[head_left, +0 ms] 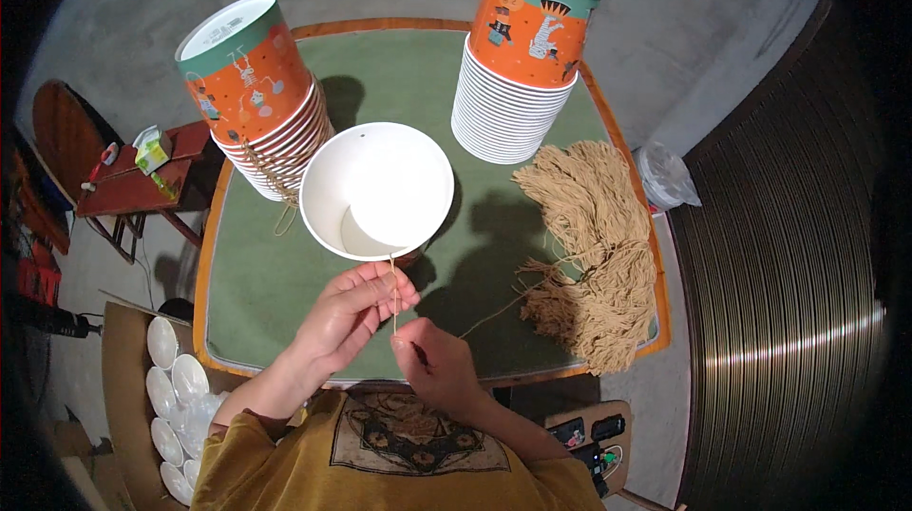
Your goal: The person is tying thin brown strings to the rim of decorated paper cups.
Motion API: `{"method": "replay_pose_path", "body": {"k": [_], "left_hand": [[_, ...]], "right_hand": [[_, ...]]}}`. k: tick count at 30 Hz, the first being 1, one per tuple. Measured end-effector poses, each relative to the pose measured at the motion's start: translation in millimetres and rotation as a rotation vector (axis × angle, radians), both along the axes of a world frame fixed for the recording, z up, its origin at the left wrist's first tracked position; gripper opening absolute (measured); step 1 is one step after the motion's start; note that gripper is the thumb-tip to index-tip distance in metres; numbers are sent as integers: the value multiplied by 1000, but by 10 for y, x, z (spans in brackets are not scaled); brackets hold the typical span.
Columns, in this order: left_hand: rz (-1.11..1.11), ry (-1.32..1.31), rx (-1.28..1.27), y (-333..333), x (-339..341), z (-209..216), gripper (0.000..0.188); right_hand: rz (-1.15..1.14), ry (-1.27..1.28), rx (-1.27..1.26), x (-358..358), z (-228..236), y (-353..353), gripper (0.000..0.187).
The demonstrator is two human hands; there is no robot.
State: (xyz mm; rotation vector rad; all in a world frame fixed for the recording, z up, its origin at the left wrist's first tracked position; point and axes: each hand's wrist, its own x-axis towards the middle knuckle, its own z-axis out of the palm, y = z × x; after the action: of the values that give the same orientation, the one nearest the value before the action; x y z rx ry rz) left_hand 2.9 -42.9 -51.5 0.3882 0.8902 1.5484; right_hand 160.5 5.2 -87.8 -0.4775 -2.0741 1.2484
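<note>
A white-lined paper bucket (328, 190) lies tipped on the green table, its mouth toward me and a small hole near its far rim. From its near rim a thin tan string (394, 294) runs down to my hands. My left hand (350, 313) pinches the string just below the rim, fingertips close to the bucket. Lower and to the right, my right hand (439, 365) is closed with the string's lower part at its thumb and fingers. Its fingertips are partly hidden. To the right lies a large bundle of tan strings (600, 255), with one loose strand trailing toward my right hand.
Two upside-down stacks of orange-and-green printed buckets stand on the table (380, 60): a left stack (249, 84) with strings hanging down its side, and a right stack (524, 46). An open carton (123, 359) of white round items sits lower left. A small stool (589, 435) holds phones.
</note>
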Motion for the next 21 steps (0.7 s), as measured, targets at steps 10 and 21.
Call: {"method": "replay_pose_path", "body": {"k": [10,21], "left_hand": [[80,-131,-76,2,-50,33,16],[204,-176,-83,36,-118,-19,16]], "right_hand": [[56,48,-27,-92,10,-54,8],[126,-192,147,-123,95,-21,9]]}}
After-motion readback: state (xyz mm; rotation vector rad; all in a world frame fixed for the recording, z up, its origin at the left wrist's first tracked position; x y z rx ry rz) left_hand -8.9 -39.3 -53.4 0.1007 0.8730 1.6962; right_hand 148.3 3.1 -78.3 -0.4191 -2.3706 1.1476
